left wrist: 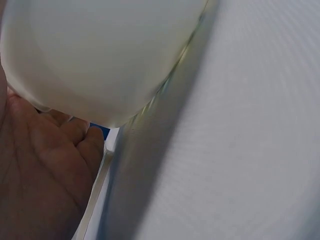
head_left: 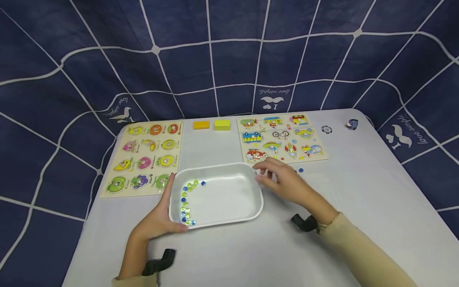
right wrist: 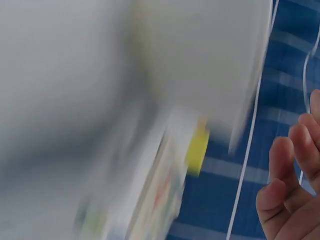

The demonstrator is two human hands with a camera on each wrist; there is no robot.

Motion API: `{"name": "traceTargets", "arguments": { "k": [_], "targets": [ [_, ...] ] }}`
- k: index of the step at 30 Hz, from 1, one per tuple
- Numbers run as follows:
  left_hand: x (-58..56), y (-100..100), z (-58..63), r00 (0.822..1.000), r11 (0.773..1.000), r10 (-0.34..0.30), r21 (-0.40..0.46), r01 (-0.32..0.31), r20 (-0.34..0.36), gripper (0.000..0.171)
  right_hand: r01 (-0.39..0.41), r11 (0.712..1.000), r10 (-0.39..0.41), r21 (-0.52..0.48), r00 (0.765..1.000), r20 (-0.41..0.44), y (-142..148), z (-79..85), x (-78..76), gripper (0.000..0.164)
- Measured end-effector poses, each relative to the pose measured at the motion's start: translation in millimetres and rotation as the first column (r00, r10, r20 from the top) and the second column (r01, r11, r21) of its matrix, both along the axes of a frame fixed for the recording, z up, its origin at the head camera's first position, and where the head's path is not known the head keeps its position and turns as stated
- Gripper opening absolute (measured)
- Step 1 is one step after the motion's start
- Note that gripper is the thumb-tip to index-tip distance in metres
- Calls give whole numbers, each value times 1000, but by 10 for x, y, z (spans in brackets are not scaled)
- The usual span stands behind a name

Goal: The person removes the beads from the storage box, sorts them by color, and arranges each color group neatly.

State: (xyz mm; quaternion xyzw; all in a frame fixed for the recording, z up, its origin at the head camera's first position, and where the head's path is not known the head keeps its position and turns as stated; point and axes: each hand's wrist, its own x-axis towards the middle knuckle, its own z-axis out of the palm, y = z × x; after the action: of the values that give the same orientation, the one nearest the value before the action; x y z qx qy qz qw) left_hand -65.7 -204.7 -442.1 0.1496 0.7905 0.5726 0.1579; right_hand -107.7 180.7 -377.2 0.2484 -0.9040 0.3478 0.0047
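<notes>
A white rectangular tray is in the middle of the table in the head view. Blue, clear and yellow-green glass beads lie gathered along its left end. My left hand grips that end, thumb at the near corner and fingers along the outer side. In the left wrist view the tray's outer wall rises beside the palm, with a shadow under it. Close to the far right corner is my right hand, its fingers loosely bent. The right wrist view shows those fingers with nothing between them.
A fruit puzzle board lies left of the tray, a vehicle puzzle board behind it. Orange and yellow blocks stand at the back. A blue bead lies beyond my right hand; a poker chip and small figure are farther right.
</notes>
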Motion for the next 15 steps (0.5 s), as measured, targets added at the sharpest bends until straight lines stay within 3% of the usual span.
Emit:
{"name": "traceTargets", "arguments": {
  "k": [6,11,15],
  "targets": [
    [-5,-18,-14,999,999,-31,28,32,-14,149,-206,978,201,42,974,105,-772,-117,68,27],
    [-1,-32,-35,999,998,-45,42,46,-30,150,-365,926,343,95,920,189,-1238,-343,54,27],
    [2,-33,-32,998,998,-46,40,47,-33,149,-440,890,401,124,881,249,-1468,-451,41,25]
  ]
}}
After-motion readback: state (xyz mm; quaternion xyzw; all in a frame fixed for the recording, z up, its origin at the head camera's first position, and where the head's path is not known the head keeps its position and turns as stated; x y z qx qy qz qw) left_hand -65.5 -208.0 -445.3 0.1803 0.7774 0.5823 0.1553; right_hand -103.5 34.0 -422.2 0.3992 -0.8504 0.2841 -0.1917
